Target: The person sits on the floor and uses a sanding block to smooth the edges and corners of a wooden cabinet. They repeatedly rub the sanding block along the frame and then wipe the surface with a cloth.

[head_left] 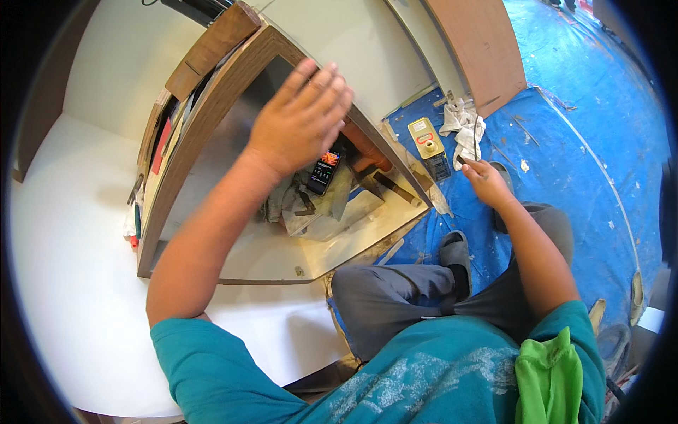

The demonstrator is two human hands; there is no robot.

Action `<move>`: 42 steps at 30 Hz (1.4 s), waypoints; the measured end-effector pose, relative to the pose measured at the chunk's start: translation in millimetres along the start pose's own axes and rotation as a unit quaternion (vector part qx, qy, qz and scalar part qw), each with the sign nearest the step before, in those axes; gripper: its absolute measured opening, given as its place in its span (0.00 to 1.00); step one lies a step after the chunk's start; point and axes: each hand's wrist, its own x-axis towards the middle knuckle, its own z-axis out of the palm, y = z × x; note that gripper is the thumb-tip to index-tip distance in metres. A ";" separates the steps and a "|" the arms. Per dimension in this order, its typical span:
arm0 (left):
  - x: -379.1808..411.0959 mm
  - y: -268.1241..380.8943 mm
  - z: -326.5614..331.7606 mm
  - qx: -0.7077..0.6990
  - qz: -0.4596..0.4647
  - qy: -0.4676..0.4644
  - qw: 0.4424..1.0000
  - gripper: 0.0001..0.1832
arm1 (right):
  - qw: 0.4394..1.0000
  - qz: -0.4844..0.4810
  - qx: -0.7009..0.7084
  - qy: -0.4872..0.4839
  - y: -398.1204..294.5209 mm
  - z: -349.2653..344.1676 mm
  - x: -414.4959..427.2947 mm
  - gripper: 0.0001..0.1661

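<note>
My left hand point(304, 114) is spread palm down at the wood-grain front frame point(233, 100) of a cabinet. It is slightly blurred, and I cannot tell whether it presses on the frame. It holds nothing visible. Low on the right, my right hand point(488, 183) grips a thin dark tool point(462, 160), whose kind I cannot make out. A yellow metal can point(424, 138) with a red handle and an uncapped spout stands left of that hand. A crumpled white rag point(462, 127) lies just beyond it.
Inside the cabinet are a lit phone point(324, 172), plastic bags point(331, 214), a brown drain pipe point(365, 146) and a dark-handled tool point(397, 188). A wooden block point(212, 50) rests on its upper edge. Blue sheeting point(572, 212) covers the floor; a brown panel point(482, 53) stands behind.
</note>
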 end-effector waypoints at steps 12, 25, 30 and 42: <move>3.6 -66.2 -52.4 0.088 -0.060 0.049 0.993 0.28 | 1.000 -0.006 -0.011 0.003 6.1 -3.2 -1.2 0.27; -14.8 -22.8 -27.7 0.016 -0.064 -0.037 0.997 0.37 | 1.000 -0.007 -0.023 -0.007 -0.8 -3.6 -2.5 0.25; -13.7 -47.8 -43.1 0.086 -0.116 -0.027 0.989 0.37 | 0.999 -0.003 -0.033 0.002 3.3 -1.8 -3.3 0.26; -27.8 -25.0 -24.7 0.054 -0.114 -0.054 0.991 0.39 | 0.999 0.005 -0.031 -0.010 2.3 -3.3 -4.1 0.27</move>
